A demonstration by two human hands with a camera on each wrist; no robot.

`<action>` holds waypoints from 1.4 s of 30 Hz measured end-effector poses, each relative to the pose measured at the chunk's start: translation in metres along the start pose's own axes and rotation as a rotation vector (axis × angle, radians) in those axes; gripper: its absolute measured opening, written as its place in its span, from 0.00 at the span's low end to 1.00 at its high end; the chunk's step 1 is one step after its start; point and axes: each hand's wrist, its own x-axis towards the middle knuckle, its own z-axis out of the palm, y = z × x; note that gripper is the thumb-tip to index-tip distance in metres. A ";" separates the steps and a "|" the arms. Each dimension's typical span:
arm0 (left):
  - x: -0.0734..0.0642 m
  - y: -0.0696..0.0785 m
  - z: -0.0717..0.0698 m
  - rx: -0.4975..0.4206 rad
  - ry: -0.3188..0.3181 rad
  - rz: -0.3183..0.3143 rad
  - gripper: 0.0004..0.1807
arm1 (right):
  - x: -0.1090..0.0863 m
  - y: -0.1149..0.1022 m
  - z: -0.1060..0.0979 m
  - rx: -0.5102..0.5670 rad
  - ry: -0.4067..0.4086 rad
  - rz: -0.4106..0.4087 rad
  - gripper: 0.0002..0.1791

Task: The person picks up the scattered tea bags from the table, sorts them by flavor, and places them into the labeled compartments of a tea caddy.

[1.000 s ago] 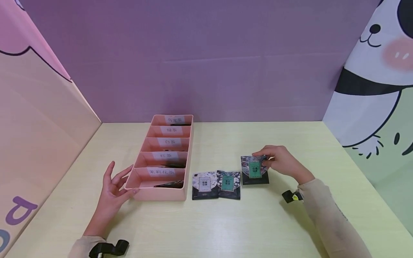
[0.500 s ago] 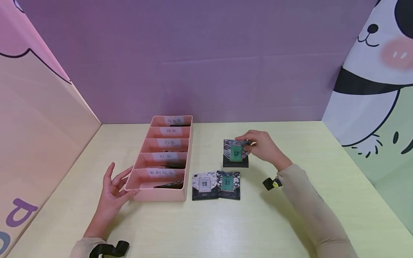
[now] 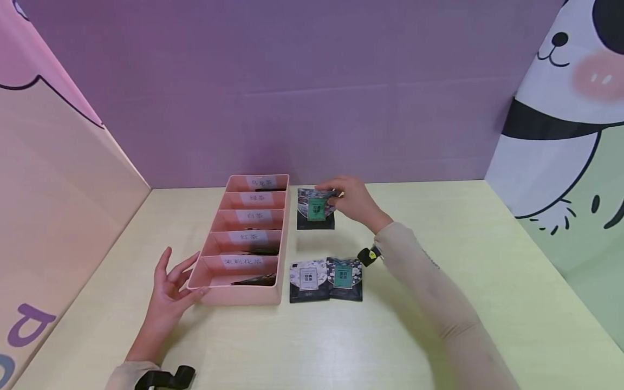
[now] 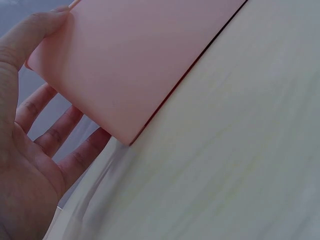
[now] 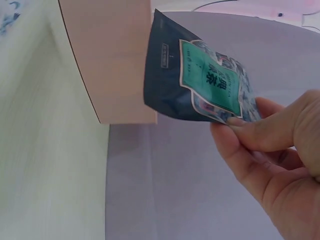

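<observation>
My right hand pinches a dark tea sachet with a green label by its upper right edge, beside the back right of a pink divided box. In the right wrist view the sachet hangs tilted between thumb and fingers, with the box's pink wall behind it. My left hand is spread at the box's front left corner. Its thumb touches the rim and its fairly straight fingers lie along the side wall. White labels with Chinese characters mark the box's compartments, and dark sachets lie in several of them.
Two more sachets lie on the table right of the box: one with a white label, one with a green label, their edges overlapping. A purple backdrop rises behind the table, with printed panels on both sides.
My right hand has carried the green-labelled sachet left and away from me, from the table's right side to beside the box's back end. The left hand has stayed at the box corner.
</observation>
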 end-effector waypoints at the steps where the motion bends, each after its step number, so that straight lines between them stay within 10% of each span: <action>1: -0.001 0.000 0.000 -0.009 0.003 0.005 0.58 | 0.005 -0.001 0.003 0.000 -0.003 -0.010 0.22; 26: -0.003 0.000 -0.002 -0.010 0.013 -0.010 0.58 | 0.071 -0.026 0.069 0.005 0.132 -0.156 0.21; 42: -0.003 0.003 0.000 0.019 0.011 -0.011 0.58 | 0.051 -0.025 0.090 -0.230 -0.168 -0.239 0.18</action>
